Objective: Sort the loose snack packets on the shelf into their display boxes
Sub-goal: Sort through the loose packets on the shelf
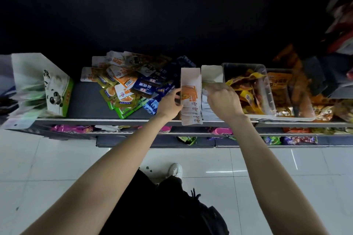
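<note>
A heap of loose snack packets (129,86) in orange, blue, gold and green lies on the dark shelf (86,101). To its right stand two narrow white display boxes. My left hand (170,104) touches the side of the left box (191,89), which holds orange-and-white packets. My right hand (223,99) is over the right box (211,76), fingers curled round a pale packet (207,83) inside it. Several white packets are stacked in that box below my hand.
A green-and-white panda display box (57,91) stands at the shelf's left end. Clear plastic bins (267,91) of yellow and orange snacks sit to the right. Lower shelves (133,132) hold pink and purple packets. White tiled floor (57,168) and my shoe (174,170) are below.
</note>
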The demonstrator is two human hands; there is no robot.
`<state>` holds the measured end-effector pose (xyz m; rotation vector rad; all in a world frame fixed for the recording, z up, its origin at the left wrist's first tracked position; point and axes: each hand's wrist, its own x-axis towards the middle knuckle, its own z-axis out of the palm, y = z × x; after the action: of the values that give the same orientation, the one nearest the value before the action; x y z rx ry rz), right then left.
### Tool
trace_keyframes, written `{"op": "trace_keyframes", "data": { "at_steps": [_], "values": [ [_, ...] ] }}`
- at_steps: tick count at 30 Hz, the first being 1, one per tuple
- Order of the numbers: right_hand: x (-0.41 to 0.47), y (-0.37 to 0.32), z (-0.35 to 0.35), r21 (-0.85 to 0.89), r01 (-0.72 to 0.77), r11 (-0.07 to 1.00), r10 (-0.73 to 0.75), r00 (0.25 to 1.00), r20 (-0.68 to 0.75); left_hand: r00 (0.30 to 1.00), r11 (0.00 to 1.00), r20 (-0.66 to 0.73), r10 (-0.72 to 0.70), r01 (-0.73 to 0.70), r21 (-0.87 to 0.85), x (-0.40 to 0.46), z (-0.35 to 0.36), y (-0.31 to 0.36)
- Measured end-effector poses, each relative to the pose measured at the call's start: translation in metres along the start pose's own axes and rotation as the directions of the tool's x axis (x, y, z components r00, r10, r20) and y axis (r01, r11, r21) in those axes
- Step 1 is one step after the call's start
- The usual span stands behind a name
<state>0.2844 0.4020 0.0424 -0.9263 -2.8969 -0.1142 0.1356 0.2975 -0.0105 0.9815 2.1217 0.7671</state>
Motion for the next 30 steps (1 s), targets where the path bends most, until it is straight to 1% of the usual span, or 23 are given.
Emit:
{"op": "trace_keyframes", "data": {
  "at_steps": [2,3,4,6,8,9,11,12,13,15,17,19,21,23,25,27,29,30],
  "values": [
    [-0.005,-0.01,-0.002,0.231,-0.028,0.972,0.05,0.995,-0.088,1.0,0.999,-0.009,0.017,-0.018,-0.038,-0.009,-0.01,-0.003],
    [-0.007,-0.02,-0.006,0.302,-0.008,0.953,0.044,0.992,-0.114,0.999,0.999,-0.043,0.028,-0.03,-0.044,-0.015,-0.017,-0.007],
    [-0.007,-0.032,-0.01,0.354,0.026,0.935,0.029,0.988,-0.15,0.994,0.998,-0.102,0.043,-0.047,-0.033,-0.023,-0.024,-0.013],
    [-0.006,-0.06,-0.012,0.442,0.094,0.892,-0.026,0.987,-0.158,0.962,0.996,-0.259,0.089,-0.08,0.045,-0.039,-0.042,-0.036],
    [-0.002,-0.091,-0.005,0.505,0.132,0.853,-0.085,0.99,-0.114,0.917,0.988,-0.38,0.117,-0.069,0.137,-0.052,-0.063,-0.067],
    [0.001,-0.106,0.001,0.513,0.137,0.847,-0.118,0.991,-0.07,0.898,0.986,-0.427,0.107,-0.039,0.165,-0.057,-0.073,-0.084],
    [0.008,-0.135,0.018,0.504,0.117,0.856,-0.168,0.984,0.057,0.871,0.987,-0.489,0.042,0.041,0.157,-0.061,-0.092,-0.113],
    [0.012,-0.148,0.026,0.502,0.086,0.861,-0.178,0.974,0.139,0.868,0.987,-0.496,0.004,0.077,0.144,-0.058,-0.1,-0.125],
    [0.017,-0.16,0.034,0.495,0.052,0.867,-0.182,0.959,0.219,0.876,0.984,-0.481,-0.031,0.11,0.137,-0.053,-0.106,-0.137],
    [0.026,-0.181,0.049,0.458,-0.01,0.889,-0.173,0.919,0.354,0.914,0.974,-0.393,-0.104,0.173,0.143,-0.038,-0.114,-0.154],
    [0.034,-0.198,0.059,0.424,-0.109,0.899,-0.1,0.892,0.441,0.943,0.962,-0.289,-0.164,0.218,0.163,-0.024,-0.117,-0.16],
    [0.04,-0.212,0.064,0.437,-0.241,0.867,-0.008,0.869,0.495,0.947,0.959,-0.235,-0.22,0.254,0.126,-0.014,-0.118,-0.162],
    [0.044,-0.226,0.069,0.469,-0.31,0.827,0.029,0.857,0.515,0.943,0.956,-0.208,-0.259,0.281,0.086,-0.008,-0.119,-0.161],
    [0.046,-0.237,0.073,0.507,-0.347,0.789,0.031,0.847,0.531,0.937,0.951,-0.194,-0.29,0.305,0.05,-0.003,-0.12,-0.166],
    [0.047,-0.245,0.076,0.524,-0.371,0.766,0.028,0.835,0.55,0.933,0.945,-0.154,-0.326,0.325,-0.03,-0.001,-0.124,-0.175],
    [0.047,-0.251,0.077,0.519,-0.372,0.769,0.031,0.833,0.552,0.927,0.922,-0.087,-0.364,0.346,-0.174,-0.005,-0.13,-0.182],
    [0.044,-0.255,0.077,0.53,-0.387,0.755,0.06,0.845,0.532,0.921,0.867,-0.027,-0.388,0.355,-0.351,-0.016,-0.137,-0.186],
    [0.043,-0.257,0.077,0.539,-0.403,0.739,0.09,0.853,0.514,0.918,0.837,-0.003,-0.396,0.36,-0.412,-0.024,-0.141,-0.188]
  ]
}}
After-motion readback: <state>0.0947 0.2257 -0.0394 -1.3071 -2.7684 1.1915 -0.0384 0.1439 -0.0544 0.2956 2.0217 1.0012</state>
